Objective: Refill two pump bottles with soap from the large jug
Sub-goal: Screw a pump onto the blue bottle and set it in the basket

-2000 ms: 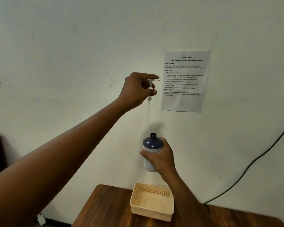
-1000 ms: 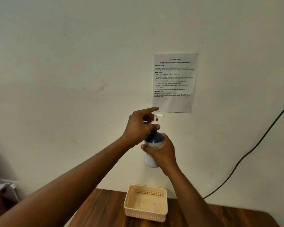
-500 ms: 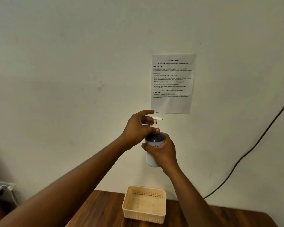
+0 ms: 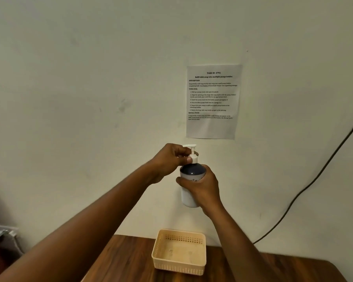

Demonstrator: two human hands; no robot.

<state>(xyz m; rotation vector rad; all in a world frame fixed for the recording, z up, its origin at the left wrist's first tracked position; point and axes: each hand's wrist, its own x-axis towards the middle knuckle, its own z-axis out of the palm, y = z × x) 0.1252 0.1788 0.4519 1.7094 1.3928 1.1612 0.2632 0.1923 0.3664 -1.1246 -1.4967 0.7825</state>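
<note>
Pump bottle (image 4: 189, 192) hangs above the basket (image 4: 178, 267): right hand (image 4: 204, 188) wraps it steady while left hand (image 4: 169, 161) pinches the pump collar (image 4: 193, 159), probably threading it.

Two bare forearms, left hand (image 4: 167, 161) and right hand (image 4: 204, 188). No sleeve, watch or ring shows. The fingers appear unadorned, though detail is soft.

A plain room set up for a staged task, more test space than home. A printed task sheet (image 4: 212, 101) with numbered steps is stuck to the bare, scuffed wall (image 4: 90, 78). A dark cable (image 4: 306, 190) trails down that wall at the right. A wooden table (image 4: 130, 259) stands against the wall, with a cream plastic basket (image 4: 161, 255) near its far edge.
</note>
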